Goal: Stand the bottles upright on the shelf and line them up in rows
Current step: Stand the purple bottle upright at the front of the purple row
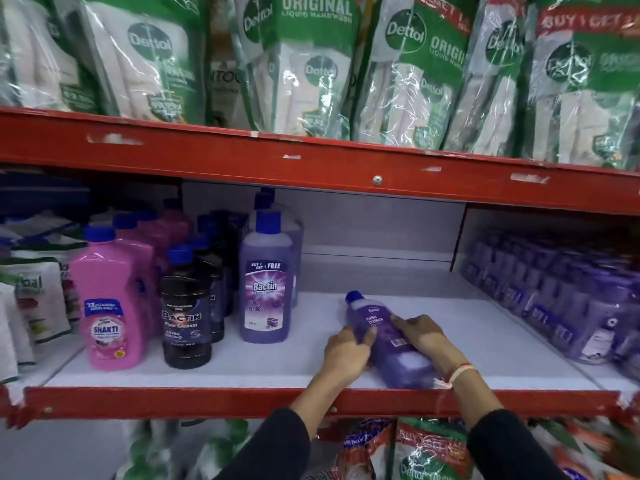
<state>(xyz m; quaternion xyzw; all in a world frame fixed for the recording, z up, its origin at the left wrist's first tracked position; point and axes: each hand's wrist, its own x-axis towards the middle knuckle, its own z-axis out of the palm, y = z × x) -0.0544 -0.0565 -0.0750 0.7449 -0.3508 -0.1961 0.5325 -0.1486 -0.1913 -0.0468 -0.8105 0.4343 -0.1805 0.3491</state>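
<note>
Gripping a lying purple "Floor Cleaner" bottle [384, 337], both hands' fingers [408, 322] wrap it on the shelf [207, 368]; upright Bactin bottle [266, 282] and pink Shakti bottle [107, 306] stand left.

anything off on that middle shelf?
Yes. One purple floor-cleaner bottle with a blue cap lies on its side on the white shelf board, cap pointing to the back, held between the left hand and right hand. The purple, black and pink bottles to its left stand upright.
</note>
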